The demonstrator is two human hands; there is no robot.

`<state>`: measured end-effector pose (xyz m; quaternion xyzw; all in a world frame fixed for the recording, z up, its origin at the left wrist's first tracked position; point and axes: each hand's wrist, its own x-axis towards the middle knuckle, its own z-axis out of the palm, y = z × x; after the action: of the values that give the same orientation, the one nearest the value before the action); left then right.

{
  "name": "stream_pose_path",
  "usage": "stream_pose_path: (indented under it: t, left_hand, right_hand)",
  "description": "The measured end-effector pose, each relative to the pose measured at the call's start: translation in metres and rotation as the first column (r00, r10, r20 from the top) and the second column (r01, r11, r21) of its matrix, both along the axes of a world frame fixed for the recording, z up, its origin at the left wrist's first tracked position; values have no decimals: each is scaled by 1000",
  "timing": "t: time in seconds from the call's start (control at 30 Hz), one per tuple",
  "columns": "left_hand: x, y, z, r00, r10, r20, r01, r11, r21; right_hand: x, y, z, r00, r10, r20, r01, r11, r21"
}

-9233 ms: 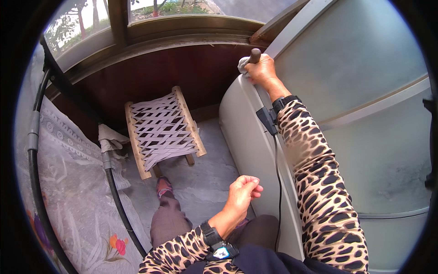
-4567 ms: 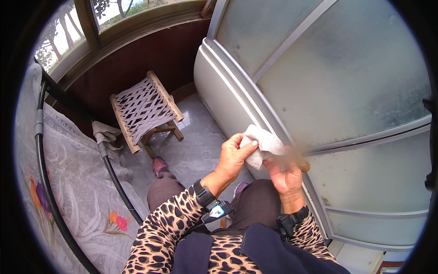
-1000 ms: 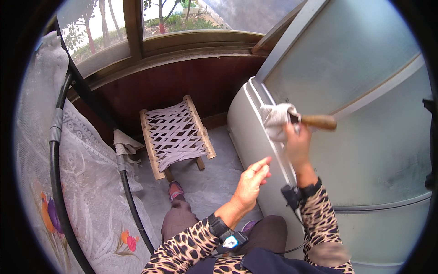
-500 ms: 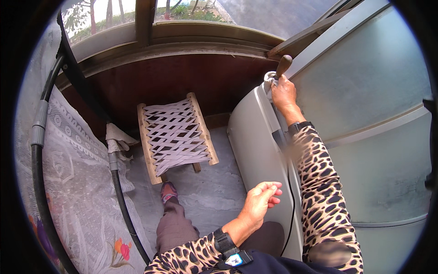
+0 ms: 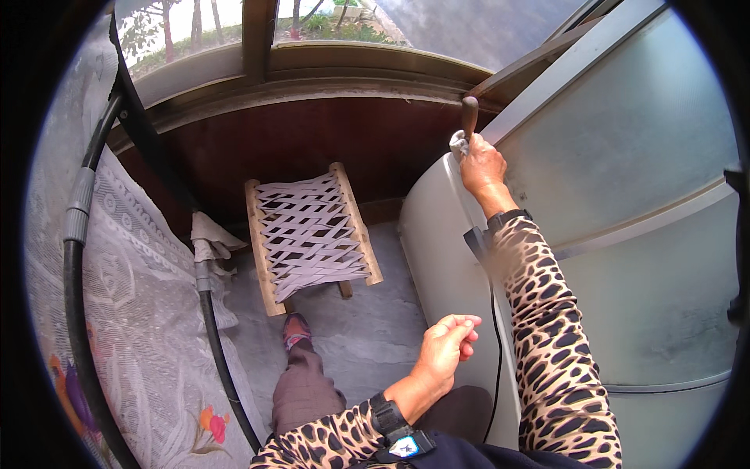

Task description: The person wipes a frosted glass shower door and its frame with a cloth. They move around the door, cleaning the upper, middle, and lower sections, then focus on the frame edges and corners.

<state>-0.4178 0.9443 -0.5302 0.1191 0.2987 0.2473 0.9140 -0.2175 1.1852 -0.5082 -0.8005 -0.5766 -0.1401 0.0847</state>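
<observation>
My right hand (image 5: pixel 483 170) is stretched out over the far end of a white, round-edged appliance (image 5: pixel 437 211), closed round something with a brown handle (image 5: pixel 469 116). The handle's rounded end points up above my fist; its other end is hidden. A crumpled whitish cloth (image 5: pixel 458 143) shows at the fist's left side. Nearer to me, my left hand (image 5: pixel 444 348) hovers beside the appliance, thumb against curled fingers, with nothing visible in it. A dark flat piece (image 5: pixel 474 241) sits by my right wrist, and a black cord (image 5: pixel 494 352) runs down from there.
On the grey floor (image 5: pixel 375 328) ahead stands a small wooden stool (image 5: pixel 312 234) with a woven strap seat, near my shoe (image 5: pixel 297 330). Black tubing (image 5: pixel 74 281) and a white lace cloth (image 5: pixel 148 313) line the left. Frosted panels (image 5: pixel 625 156) rise at right, a window (image 5: pixel 336 23) beyond.
My right hand has shifted slightly left, and the brown handle is tilted less to the right. My left hand keeps nearly the same pose. The whole view has moved a little.
</observation>
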Motion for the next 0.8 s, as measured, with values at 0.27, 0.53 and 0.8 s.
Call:
stream_pose_path:
  t: [0.27, 0.53, 0.8]
  left_hand:
    - [3, 2, -1, 1000, 12, -23, -12, 1000, 15]
    - [2, 0, 0, 1000, 2, -25, -2, 1000, 9]
    - [7, 1, -2, 999, -5, -45, 5, 1000, -2]
  right_hand:
    - [-4, 6, 17, 998, -56, -11, 53, 986, -159]
    - [10, 1, 63, 998, -55, -44, 49, 992, -114]
    - [2, 4, 21, 997, -28, -67, 24, 997, -72]
